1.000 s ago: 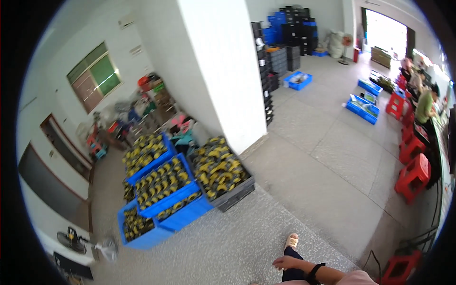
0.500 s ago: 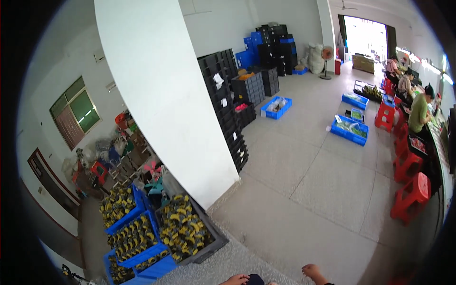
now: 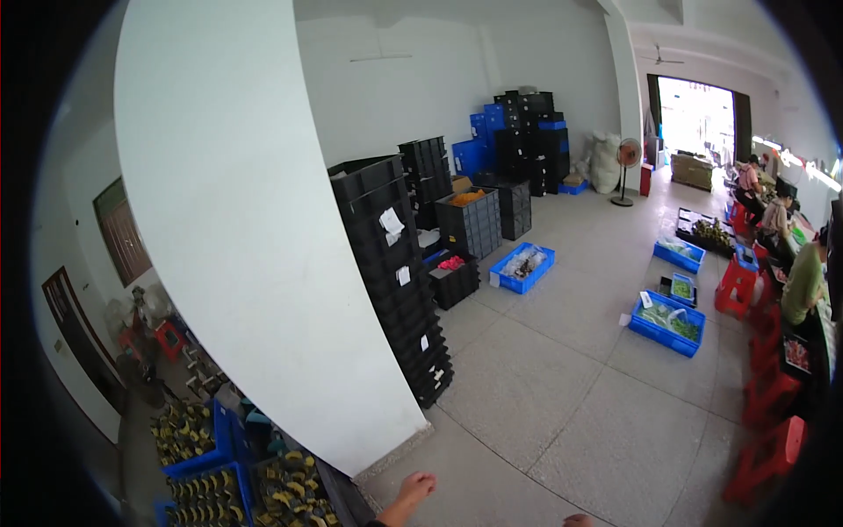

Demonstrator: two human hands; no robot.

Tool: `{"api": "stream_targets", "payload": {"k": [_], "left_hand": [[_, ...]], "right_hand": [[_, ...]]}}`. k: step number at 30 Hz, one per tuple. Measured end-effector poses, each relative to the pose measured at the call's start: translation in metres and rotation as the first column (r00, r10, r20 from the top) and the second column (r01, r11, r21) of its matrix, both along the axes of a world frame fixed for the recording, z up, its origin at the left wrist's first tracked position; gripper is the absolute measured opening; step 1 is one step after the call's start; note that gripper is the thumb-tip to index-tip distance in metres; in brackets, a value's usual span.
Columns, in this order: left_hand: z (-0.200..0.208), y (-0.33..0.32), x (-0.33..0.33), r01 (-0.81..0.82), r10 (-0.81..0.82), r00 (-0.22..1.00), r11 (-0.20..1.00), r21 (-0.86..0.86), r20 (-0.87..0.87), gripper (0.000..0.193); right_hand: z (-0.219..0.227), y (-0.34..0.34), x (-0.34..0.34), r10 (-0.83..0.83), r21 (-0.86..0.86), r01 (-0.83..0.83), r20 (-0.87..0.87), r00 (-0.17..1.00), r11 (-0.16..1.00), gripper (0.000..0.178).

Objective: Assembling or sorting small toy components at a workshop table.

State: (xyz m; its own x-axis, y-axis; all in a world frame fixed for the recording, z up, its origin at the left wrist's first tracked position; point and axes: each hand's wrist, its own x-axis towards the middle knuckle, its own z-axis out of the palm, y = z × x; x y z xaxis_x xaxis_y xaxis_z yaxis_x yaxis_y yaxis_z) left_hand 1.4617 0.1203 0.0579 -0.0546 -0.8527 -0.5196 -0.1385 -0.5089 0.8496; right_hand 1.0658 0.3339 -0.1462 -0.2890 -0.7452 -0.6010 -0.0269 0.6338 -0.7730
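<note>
My left hand (image 3: 416, 487) is at the lower middle, in the air over the floor, right of the foot of a wide white pillar (image 3: 237, 220). Its fingers are curled in and nothing shows in them. Of my right hand (image 3: 577, 521) only the top edge rises over the lower rim, so its fingers are mostly hidden. Nearest to the left hand, at the lower left, stands a dark crate (image 3: 338, 492) full of yellow-and-grey curved parts (image 3: 294, 483). Blue crates (image 3: 230, 435) beside it hold more of these parts.
Tall stacked black crates (image 3: 382, 290) stand against the pillar. Blue bins (image 3: 525, 283) (image 3: 663, 335) lie on the floor ahead. Red stools (image 3: 764, 457) line the right side, where several people sit at a long bench (image 3: 825, 325). A standing fan (image 3: 627, 156) is farther back.
The view has swung and moved forward; the part-filled crates have dropped toward the lower left. My left hand has come higher into view, and my right hand has sunk to the lower rim.
</note>
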Motion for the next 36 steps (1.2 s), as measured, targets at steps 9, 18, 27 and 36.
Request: {"api": "stream_targets", "payload": {"k": [9,18,27,36], "left_hand": [[0.095,-0.210,-0.145,0.125,-0.215,0.960,0.902,-0.413,-0.181,0.016],[0.082,-0.371,-0.208,0.023,-0.142,0.950,0.921,-0.388,-0.280,0.018],[0.082,-0.503,-0.238,0.722,-0.704,0.682,0.605,-0.334,0.200,0.028],[0.153,-0.674,-0.174,0.312,0.020,0.891,0.697,-0.646,0.453,0.025]], "right_hand": [[-0.129,-0.122,-0.182,0.559,-0.102,-0.614,-0.320,0.765,0.783,0.014],[-0.105,-0.551,-0.317,0.517,-0.122,-0.547,-0.212,0.829,0.828,0.013],[-0.097,-0.833,-0.315,0.368,0.025,-0.367,-0.040,0.929,0.930,0.016],[0.028,-0.953,-0.207,0.519,-0.011,-0.531,0.234,0.822,0.847,0.032]]}}
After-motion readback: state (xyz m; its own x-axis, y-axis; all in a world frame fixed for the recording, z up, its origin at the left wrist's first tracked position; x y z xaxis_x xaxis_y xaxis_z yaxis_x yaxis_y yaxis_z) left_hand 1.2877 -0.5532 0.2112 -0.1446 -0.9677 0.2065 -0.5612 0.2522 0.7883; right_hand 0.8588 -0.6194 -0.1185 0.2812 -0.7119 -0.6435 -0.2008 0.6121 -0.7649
